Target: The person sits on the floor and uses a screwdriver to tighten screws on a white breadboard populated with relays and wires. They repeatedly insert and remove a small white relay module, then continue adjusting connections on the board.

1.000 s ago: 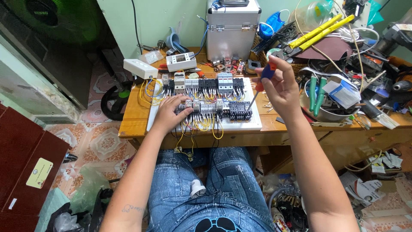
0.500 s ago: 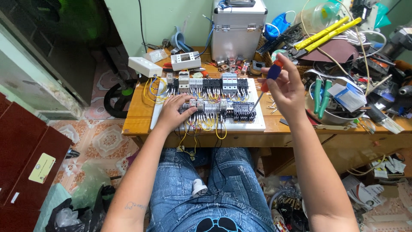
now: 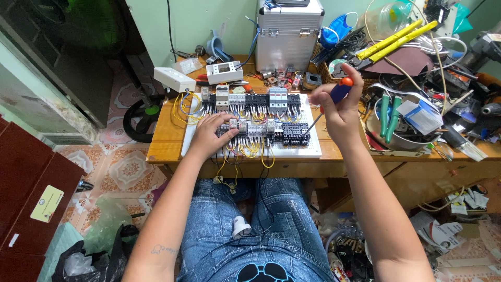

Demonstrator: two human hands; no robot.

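Gripping screwdriver point(image 3: 334, 99) in right hand point(image 3: 339, 112)

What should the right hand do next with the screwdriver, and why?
Probably lower the tip onto a terminal of the black block. The right hand holds the screwdriver tilted, its tip just above that block on the white board, not clearly seated. The left hand already rests on the relays, steadying the board.

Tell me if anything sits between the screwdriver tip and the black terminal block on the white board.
Nothing visible does. The right hand holds the screwdriver tilted, its tip just right of the black terminal block. The left hand rests farther left.
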